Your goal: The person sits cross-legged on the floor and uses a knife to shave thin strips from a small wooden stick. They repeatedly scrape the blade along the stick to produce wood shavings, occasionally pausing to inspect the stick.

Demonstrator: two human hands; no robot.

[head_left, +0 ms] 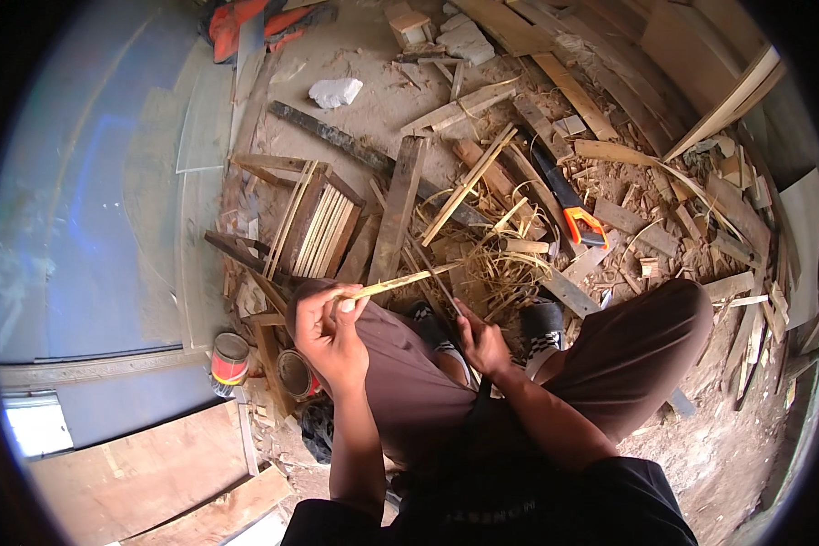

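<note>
My left hand [333, 335] pinches a thin yellowish strip [393, 284], which looks like split bamboo, between thumb and fingers above my left knee. The strip points right, its far end near a long, narrow dark blade [439, 280], apparently a knife. My right hand [484, 346] is wrapped round the handle end of that knife, between my knees. Blade and strip cross in view; whether they touch I cannot tell. Beneath them lies a tangle of thin pale shavings [510, 273]. Beyond my left hand, pale slats [323, 238] lie within a rough wooden frame [298, 218].
A handsaw with an orange handle [584, 226] lies among wood scraps on the right. Two paint cans, one at the left [230, 358] and one by my left knee [298, 373], stand near a blue-grey panel [109, 209]. Planks [399, 205] and a white lump [335, 92] lie ahead.
</note>
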